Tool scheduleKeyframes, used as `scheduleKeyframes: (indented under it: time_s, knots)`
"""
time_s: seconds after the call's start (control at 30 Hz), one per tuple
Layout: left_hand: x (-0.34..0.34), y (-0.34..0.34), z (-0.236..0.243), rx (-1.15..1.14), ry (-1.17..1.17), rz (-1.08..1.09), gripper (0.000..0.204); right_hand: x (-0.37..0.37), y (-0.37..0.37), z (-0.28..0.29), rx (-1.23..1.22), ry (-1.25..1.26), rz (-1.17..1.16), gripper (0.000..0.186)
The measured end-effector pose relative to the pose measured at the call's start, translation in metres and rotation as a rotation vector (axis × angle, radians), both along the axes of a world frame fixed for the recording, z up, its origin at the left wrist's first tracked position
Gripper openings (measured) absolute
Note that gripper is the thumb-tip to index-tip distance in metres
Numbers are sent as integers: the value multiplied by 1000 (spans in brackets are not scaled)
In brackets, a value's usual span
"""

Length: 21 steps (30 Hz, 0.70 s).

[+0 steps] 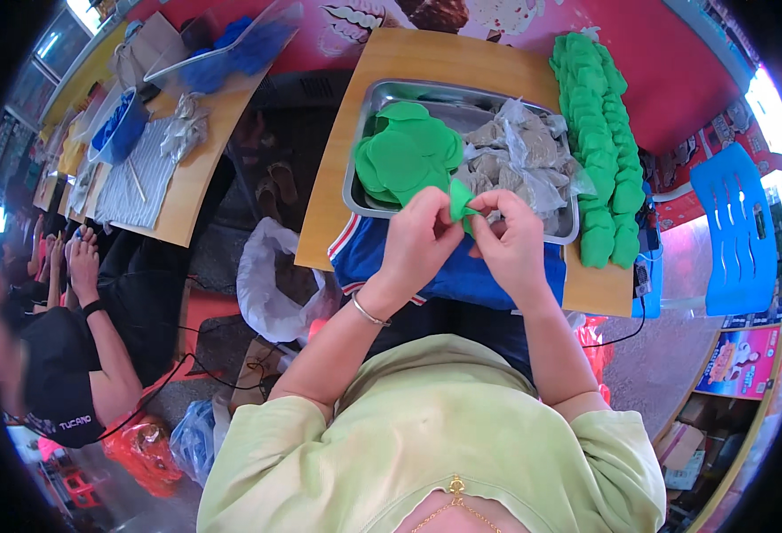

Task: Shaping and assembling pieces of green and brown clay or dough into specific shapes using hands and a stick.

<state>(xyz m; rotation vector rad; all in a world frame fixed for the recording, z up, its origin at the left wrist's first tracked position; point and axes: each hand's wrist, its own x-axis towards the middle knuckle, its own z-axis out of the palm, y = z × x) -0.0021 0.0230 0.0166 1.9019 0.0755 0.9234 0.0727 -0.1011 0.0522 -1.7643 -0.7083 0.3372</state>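
Note:
My left hand (422,242) and my right hand (511,240) meet at the front of a steel tray (348,169), fingers pinched on a small folded green piece (462,201). Flat round green pieces (404,149) are piled in the tray's left half. Its right half holds crumpled clear plastic bags (520,155) of a beige material. Rows of stacked, folded green pieces (599,133) run along the wooden table's right side. A blue cloth (364,258) with striped edging lies under the front of the tray.
A second table (186,178) at the left holds a blue basket (115,138) and striped cloth. A co-worker (80,355) sits beside it. A white bag-lined bin (266,293) stands between the tables. A blue chair (737,231) is at the right, with cables near the table's edge.

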Motion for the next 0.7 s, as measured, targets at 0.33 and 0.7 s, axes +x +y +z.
scheduleKeyframes:
  time_s: [0.33,0.7]
  knots:
    - [-8,17,6,526,-333,280,22,-9,15,-1,42,-213,-17,17]
    - [0,13,1,187,-182,308,22,-9,25,-4,46,-461,21,20]
